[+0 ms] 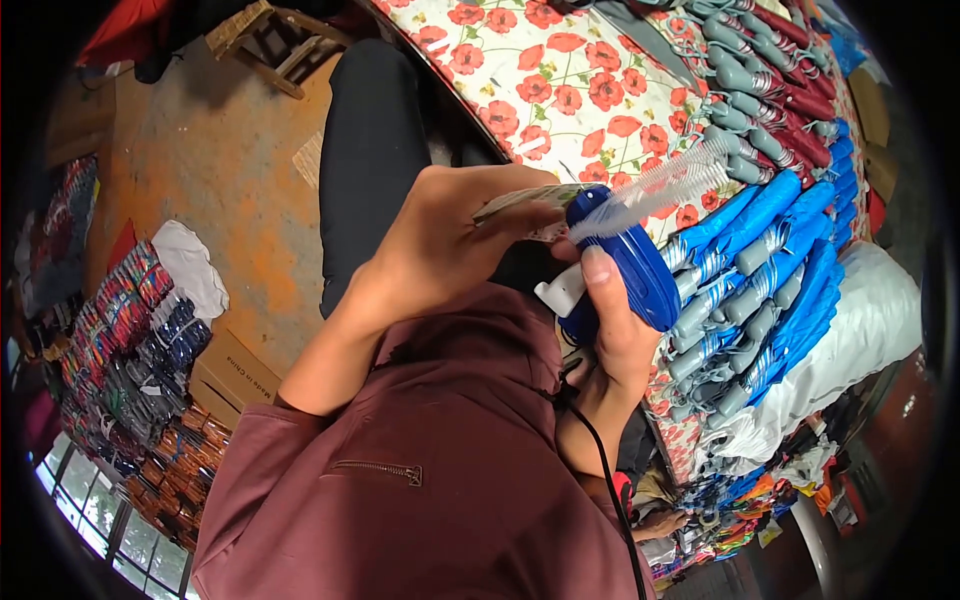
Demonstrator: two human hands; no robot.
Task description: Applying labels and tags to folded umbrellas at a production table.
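In my right hand [622, 335] is a blue tagging gun [640, 275], the thumb lying along its side and the fingers closed round it. A white lever-like part [560, 294] sticks out on the gun's left side. From its top a comb of clear plastic tag fasteners [665, 185] fans out to the upper right. My left hand [450, 230] pinches a thin stack of pale paper tags [530, 198] close by the gun's upper end. Its fingertips are partly hidden behind the tags and the gun. Both hands are in front of my body, beside the table edge.
A table with a poppy-print cloth [560, 75] extends ahead and right. On it lie rows of folded blue umbrellas [765, 270] and maroon umbrellas [805, 105] with grey handles. A white sack [850, 335] lies beyond. At left are a wooden stool [275, 45], bundled goods [120, 310] and a cardboard box [230, 375].
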